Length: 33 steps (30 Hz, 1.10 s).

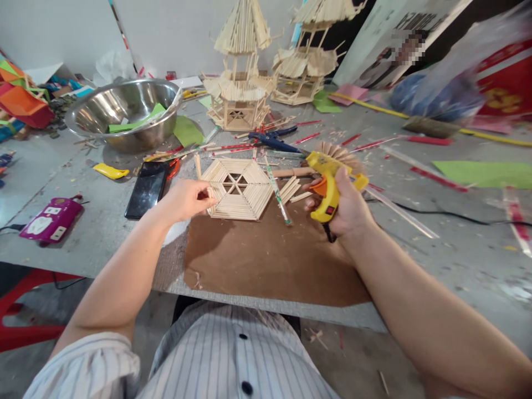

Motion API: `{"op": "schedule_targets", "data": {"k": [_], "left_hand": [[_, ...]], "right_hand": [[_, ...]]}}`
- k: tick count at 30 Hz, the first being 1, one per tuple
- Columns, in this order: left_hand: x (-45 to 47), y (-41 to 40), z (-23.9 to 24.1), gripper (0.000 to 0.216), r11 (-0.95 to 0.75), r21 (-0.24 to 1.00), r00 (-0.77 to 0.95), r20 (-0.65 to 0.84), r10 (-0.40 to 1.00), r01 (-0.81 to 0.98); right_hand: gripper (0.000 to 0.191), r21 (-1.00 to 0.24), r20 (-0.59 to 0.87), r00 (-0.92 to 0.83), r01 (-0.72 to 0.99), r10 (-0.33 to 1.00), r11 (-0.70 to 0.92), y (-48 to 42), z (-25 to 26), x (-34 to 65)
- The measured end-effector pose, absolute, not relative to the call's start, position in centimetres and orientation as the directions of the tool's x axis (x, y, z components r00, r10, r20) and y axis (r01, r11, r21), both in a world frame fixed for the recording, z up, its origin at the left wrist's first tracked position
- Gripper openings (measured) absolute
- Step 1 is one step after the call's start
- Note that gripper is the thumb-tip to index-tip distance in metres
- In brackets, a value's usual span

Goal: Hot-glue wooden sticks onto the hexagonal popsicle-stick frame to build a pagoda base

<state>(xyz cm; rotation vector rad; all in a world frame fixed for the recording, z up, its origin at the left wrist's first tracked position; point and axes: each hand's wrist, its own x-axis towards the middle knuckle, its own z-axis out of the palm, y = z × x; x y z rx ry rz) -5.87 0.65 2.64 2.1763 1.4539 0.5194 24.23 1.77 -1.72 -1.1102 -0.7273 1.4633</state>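
A flat hexagonal panel of pale wooden sticks (253,208), with a spoked opening in its middle, lies on a brown board (266,260). My left hand (187,198) is closed at the panel's left edge, thumb and fingers pinched on it; a small stick may be between them, but I cannot tell. Just behind those fingers a short stick (198,166) stands up by the panel's corner. To the right, my right hand (349,205) grips a yellow hot glue gun (331,194), its nozzle end pointing up and left. Between them lie a clear glue stick (277,191) and loose sticks (290,190).
Two stick pagodas (241,88) (305,61) stand at the back. Blue-handled pliers (276,138) lie before them. At left are a steel bowl (137,138), a black phone (146,188), a yellow utility knife (111,170) and a purple box (52,220). A black cord (440,215) crosses the right side.
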Motion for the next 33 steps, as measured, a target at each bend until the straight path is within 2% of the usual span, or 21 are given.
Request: {"op": "schedule_targets", "data": {"k": [27,33], "left_hand": [[-5.81,0.55,2.64,0.021,-0.316,0.596,0.358,0.051,0.932,0.738],[-5.88,0.61,2.54,0.021,-0.327,0.592,0.368,0.054,0.928,0.737]], "right_hand": [[0.041,-0.913,-0.217,0.036,-0.362,0.975,-0.190,1.70,-1.82,24.10],[0.039,-0.894,-0.218,0.032,-0.409,0.975,-0.186,1.57,-1.75,24.13]]}}
